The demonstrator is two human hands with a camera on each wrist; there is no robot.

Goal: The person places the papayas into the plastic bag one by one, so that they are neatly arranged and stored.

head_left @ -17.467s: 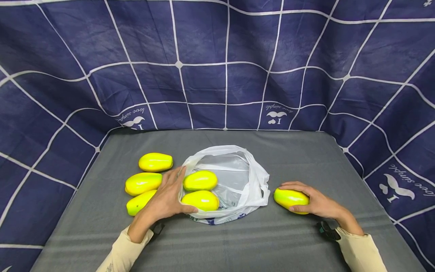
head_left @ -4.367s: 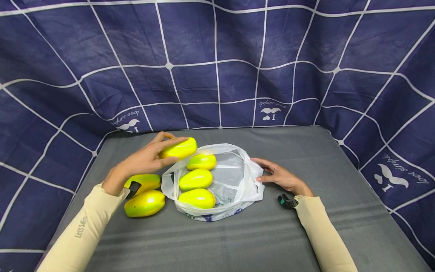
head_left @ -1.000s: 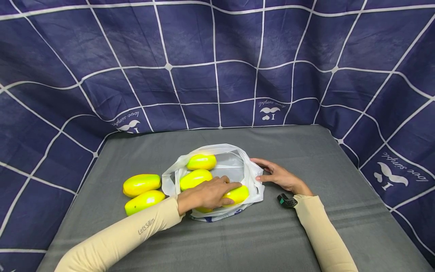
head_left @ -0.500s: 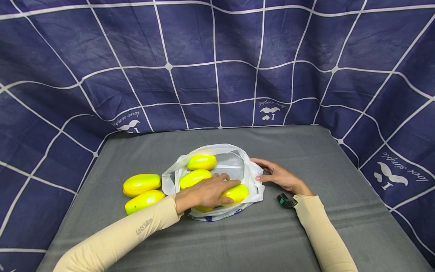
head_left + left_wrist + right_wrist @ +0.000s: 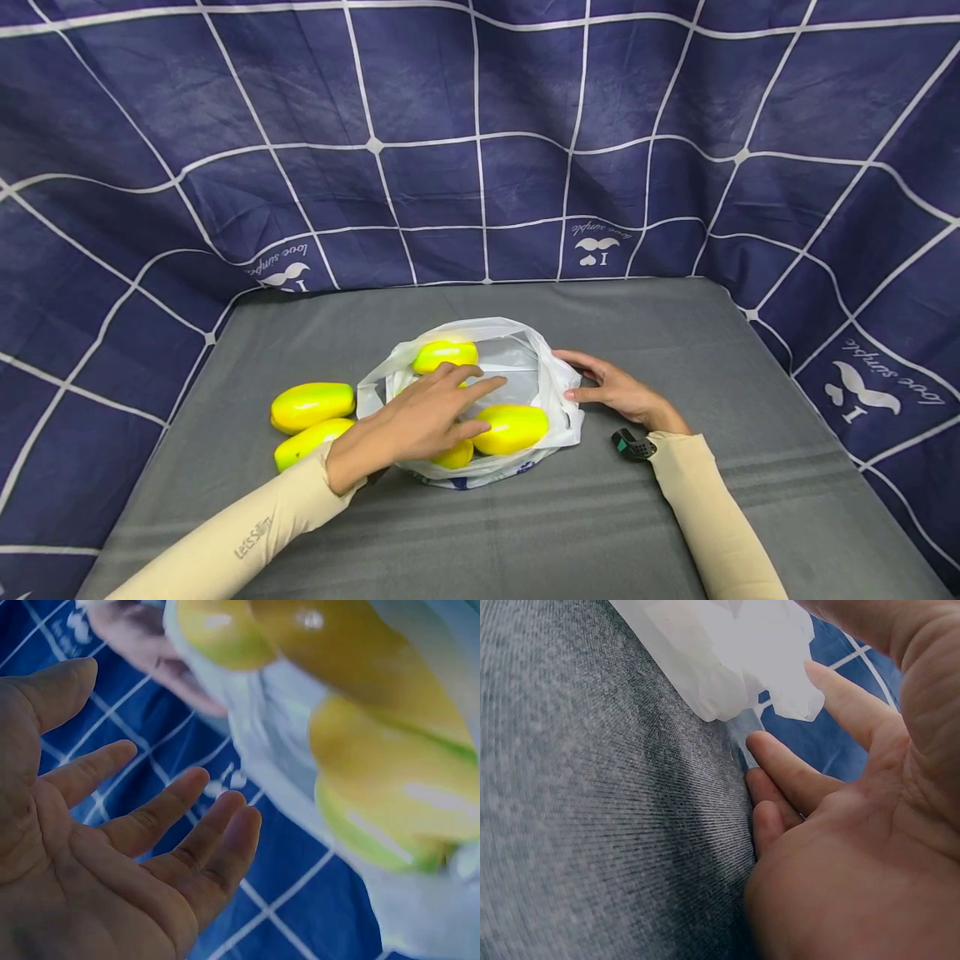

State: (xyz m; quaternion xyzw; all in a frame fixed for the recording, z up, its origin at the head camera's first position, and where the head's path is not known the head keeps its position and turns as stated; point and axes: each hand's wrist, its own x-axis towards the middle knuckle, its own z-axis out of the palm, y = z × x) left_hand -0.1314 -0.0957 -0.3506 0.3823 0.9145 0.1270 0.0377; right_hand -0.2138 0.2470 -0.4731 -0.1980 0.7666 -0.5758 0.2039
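Observation:
In the head view a white plastic bag point(image 5: 562, 392) lies with its mouth open toward me. Several yellow-green papayas are inside: one at the back point(image 5: 447, 354), a front-right papaya point(image 5: 512, 429) and others partly under my left hand point(image 5: 420, 417). That hand hovers over the bag's left side, fingers spread, holding nothing; the left wrist view shows its bare palm point(image 5: 97, 862) beside the bagged papayas point(image 5: 397, 772). My right hand point(image 5: 622, 392) touches the bag's right side with extended fingers and thumb. In the right wrist view its lower fingers point(image 5: 795, 776) lie by the grey cloth.
Two more papayas lie left of the bag, a rear papaya point(image 5: 311, 407) and a front papaya point(image 5: 309, 446) partly behind my left forearm. A grey cloth point(image 5: 540, 542) covers the table. Blue curtain point(image 5: 427, 183) with white lines closes off the back and sides.
My left hand brought a papaya into the bag's front right, let it go and drew back leftward. Since the oldest frame, my right hand has left its papaya and come to the bag.

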